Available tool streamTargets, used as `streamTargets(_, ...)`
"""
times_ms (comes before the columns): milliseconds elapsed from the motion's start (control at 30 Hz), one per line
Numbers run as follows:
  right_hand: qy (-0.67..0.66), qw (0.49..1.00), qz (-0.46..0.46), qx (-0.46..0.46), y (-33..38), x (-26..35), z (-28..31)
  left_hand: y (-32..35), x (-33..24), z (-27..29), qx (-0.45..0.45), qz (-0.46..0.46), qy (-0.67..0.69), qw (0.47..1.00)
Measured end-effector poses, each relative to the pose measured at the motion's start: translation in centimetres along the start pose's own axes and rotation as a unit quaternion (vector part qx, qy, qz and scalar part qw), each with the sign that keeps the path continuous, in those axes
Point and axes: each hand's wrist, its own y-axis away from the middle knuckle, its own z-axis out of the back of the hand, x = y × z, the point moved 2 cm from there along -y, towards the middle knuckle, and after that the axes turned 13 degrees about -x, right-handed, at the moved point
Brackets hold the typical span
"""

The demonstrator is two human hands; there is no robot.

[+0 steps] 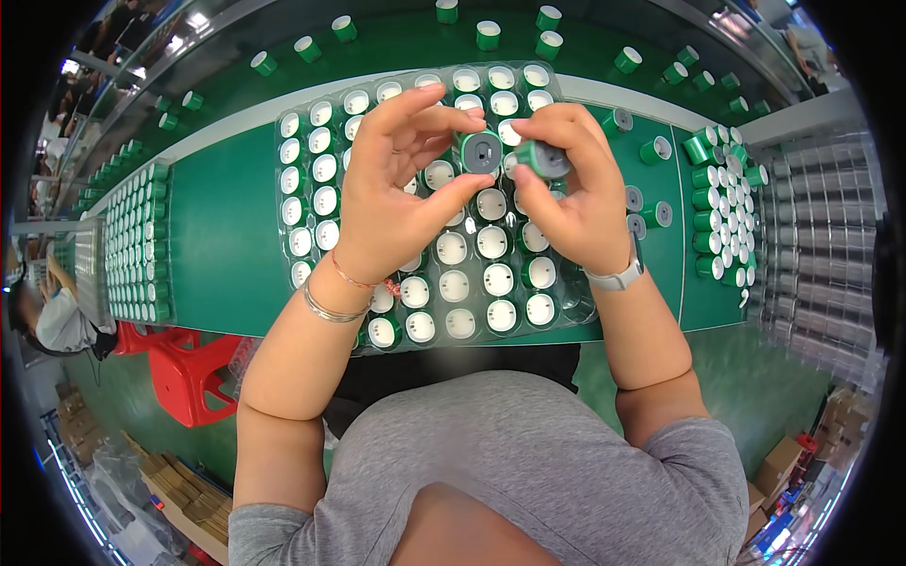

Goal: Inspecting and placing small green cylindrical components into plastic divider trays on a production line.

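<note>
Between the thumb and fingers of my left hand (392, 179) is a small green cylinder (481, 153), its dark grey end with a small square hole turned toward me. Close beside it, my right hand (585, 193) pinches a second green cylinder with a dark grey end (547, 160), which is blurred. Both hands are raised over a clear plastic tray (576, 292) holding rows of green cylinders with white ends up. My hands and forearms hide part of the tray.
Loose green cylinders with grey ends (655, 149) lie right of the tray. Farther right stand a cluster of cylinders (722, 212) and stacked clear trays (816, 245). Another filled tray (137, 245) is at the far left, near a co-worker (61, 316). Beyond the table, cylinders (488, 36) stand on a green strip.
</note>
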Motion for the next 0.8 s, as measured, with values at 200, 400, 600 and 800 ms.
streamTargets(200,0.019,0.997,0.067,0.034,0.0,0.9,-0.3,0.3,-0.3,-0.4,-0.022,0.019,-0.022,0.999)
streamTargets(400,0.107,0.99,0.081,0.05,0.5,1.0,-0.9,0.8,0.1,-0.7,-0.017,-0.014,-0.075,0.997)
streamTargets(600,0.111,0.99,0.083,0.018,0.3,0.8,-0.6,1.1,0.0,-1.3,-0.051,-0.015,-0.04,0.998)
streamTargets(800,0.11,0.991,0.07,0.03,0.3,1.4,-0.6,0.7,0.2,-1.0,-0.078,0.024,-0.026,0.996)
